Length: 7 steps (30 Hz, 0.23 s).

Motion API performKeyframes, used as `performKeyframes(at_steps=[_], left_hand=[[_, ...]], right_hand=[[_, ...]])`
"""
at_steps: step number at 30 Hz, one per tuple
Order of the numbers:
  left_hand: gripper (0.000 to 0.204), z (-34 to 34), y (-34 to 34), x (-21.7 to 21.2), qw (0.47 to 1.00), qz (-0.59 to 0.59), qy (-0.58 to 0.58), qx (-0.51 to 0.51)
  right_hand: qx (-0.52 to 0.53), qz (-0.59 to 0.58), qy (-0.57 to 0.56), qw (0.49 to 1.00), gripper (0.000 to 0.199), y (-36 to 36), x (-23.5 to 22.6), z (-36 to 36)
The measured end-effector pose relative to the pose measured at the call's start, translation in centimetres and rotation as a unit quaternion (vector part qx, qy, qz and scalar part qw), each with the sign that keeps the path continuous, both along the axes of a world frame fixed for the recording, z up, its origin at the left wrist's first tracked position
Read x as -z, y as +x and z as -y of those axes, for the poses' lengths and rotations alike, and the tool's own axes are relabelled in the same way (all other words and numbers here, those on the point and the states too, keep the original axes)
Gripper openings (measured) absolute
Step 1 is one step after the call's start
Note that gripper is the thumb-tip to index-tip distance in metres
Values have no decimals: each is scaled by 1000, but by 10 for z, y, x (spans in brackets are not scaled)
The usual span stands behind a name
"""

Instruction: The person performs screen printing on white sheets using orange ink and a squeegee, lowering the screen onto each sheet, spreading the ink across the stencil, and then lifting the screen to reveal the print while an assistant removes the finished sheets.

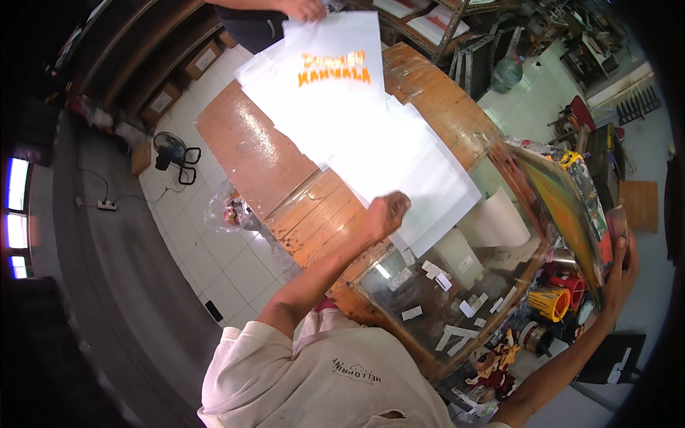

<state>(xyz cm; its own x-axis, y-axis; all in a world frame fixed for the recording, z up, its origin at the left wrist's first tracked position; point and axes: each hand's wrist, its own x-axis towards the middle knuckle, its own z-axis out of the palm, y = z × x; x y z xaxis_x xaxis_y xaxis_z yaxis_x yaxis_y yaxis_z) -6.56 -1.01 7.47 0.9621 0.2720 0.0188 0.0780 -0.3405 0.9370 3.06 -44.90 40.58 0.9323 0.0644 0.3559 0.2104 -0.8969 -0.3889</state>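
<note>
My left hand [389, 212], fingers curled closed, is over the near edge of a pile of white sheets [357, 143] on the wooden table; whether it pinches a sheet is hidden. At the right, my right hand [622, 260] is wrapped round the outer edge of a screen-printing frame [564, 200]. The frame stands tilted up, its mesh stained green and orange. Across the table, another person's hand [307, 10] is at the top of a white sheet with orange lettering [332, 68].
The glass panel [399, 285] before me carries small white paper pieces and a curled beige sheet [499, 220]. Below the frame stand a yellow container [548, 303] and a red container [571, 289]. A black fan [171, 151] is on the tiled floor at left, near shelves [143, 57].
</note>
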Motion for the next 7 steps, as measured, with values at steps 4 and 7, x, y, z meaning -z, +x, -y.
performKeyframes(at_steps=[4, 7], left_hand=[[22, -59, 62, 15, 978, 9, 166, -123], [38, -103, 92, 17, 924, -18, 336, -183]], right_hand=[[-39, -11, 23, 999, 50, 0, 1, -1], [-39, -54, 30, 997, 58, 1, -1, 3]])
